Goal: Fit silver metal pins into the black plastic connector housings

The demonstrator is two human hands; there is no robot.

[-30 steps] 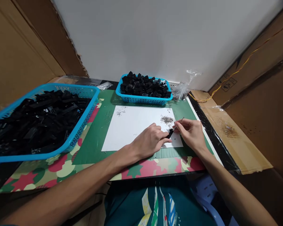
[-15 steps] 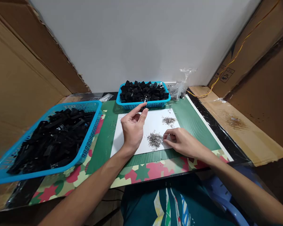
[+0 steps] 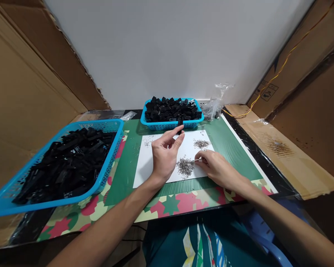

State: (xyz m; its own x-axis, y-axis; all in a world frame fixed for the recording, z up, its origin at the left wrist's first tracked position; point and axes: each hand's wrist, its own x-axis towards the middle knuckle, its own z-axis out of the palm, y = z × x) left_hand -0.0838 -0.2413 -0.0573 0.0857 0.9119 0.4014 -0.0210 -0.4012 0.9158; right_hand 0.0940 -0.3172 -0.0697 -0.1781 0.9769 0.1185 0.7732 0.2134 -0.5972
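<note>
My left hand is raised over the white paper sheet, pinching a small black plastic part between thumb and fingertips, just in front of the small blue basket of black parts. My right hand rests on the paper's right edge, its fingers closed on a thin metal pin whose tip points at a pile of tiny metal pieces. A second, smaller pile lies farther back on the sheet.
A large blue basket full of black plastic parts stands at the left on the patterned table cover. A green mat lies under the paper. Clear plastic bags sit behind it. Cardboard walls close in both sides.
My left hand left the paper, reached toward the small basket and now holds a black part lifted up. My right hand shifted from that part to the metal pile with the pin.
</note>
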